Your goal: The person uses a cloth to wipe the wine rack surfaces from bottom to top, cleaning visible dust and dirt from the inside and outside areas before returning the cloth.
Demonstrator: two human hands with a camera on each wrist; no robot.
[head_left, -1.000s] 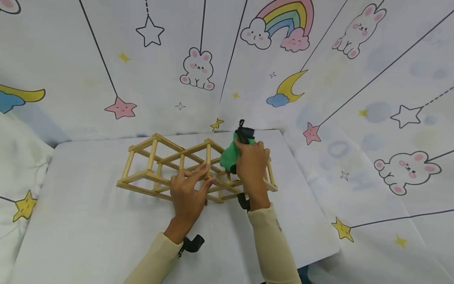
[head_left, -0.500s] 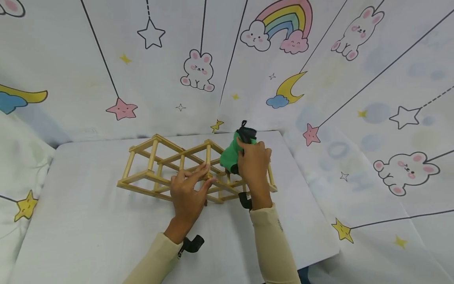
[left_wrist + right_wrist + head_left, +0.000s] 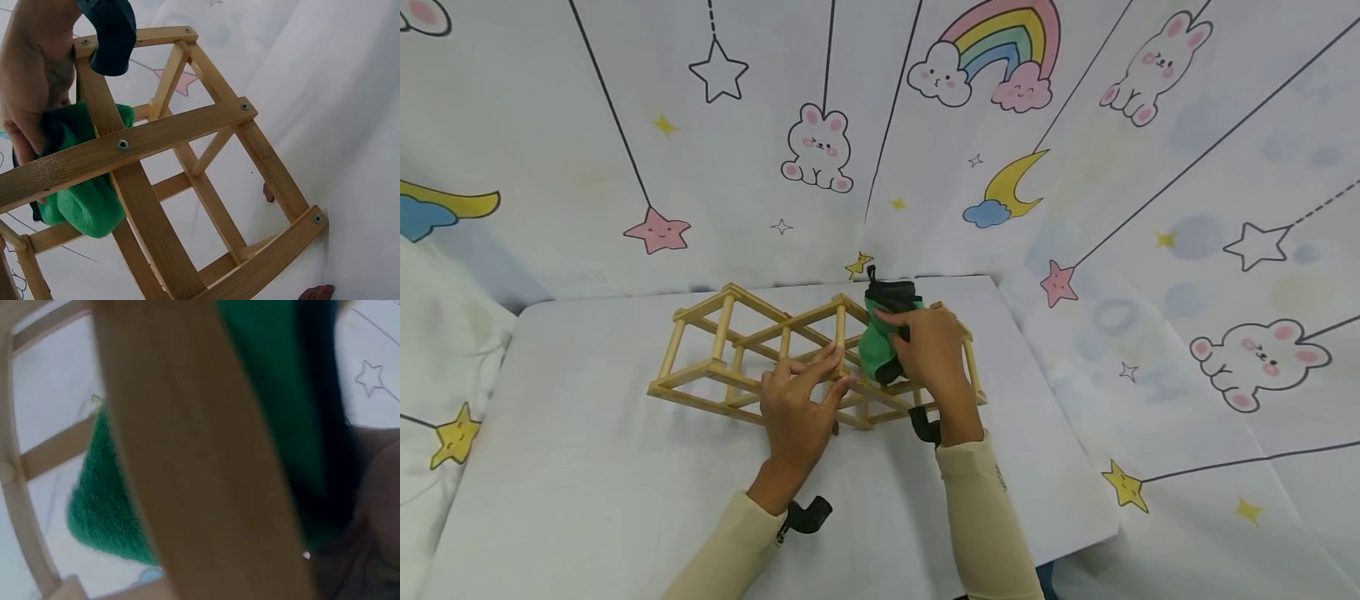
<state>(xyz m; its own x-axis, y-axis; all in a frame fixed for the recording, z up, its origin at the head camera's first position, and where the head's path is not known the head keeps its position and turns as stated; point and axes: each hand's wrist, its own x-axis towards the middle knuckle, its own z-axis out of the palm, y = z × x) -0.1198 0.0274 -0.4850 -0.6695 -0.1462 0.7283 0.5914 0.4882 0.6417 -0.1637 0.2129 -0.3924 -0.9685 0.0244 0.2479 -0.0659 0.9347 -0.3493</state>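
A light wooden slatted rack [image 3: 724, 329] with crossing bars stands on the white table. My left hand [image 3: 796, 412] holds one of its posts and rails near the middle, thumb and fingers around the wood. My right hand [image 3: 936, 354] grips a fuzzy green cloth [image 3: 874, 350] with black trim and a black loop, against the rack's right half. In the left wrist view the green cloth [image 3: 94, 209] bulges around a wooden slat, with the right hand [image 3: 28, 87] behind it. A blurred slat [image 3: 200, 456] hides the cloth's middle in the right wrist view.
The white table [image 3: 587, 500] ends just behind the rack at a patterned backdrop [image 3: 737, 150]. More patterned cloth hangs to the right. A black camera [image 3: 808, 515] sits on the left wrist. Small brown bits [image 3: 269, 192] show by the rack.
My right hand has shifted slightly right and turned, while the green cloth has swung left and a little lower along the rack. The left hand and rack have stayed put.
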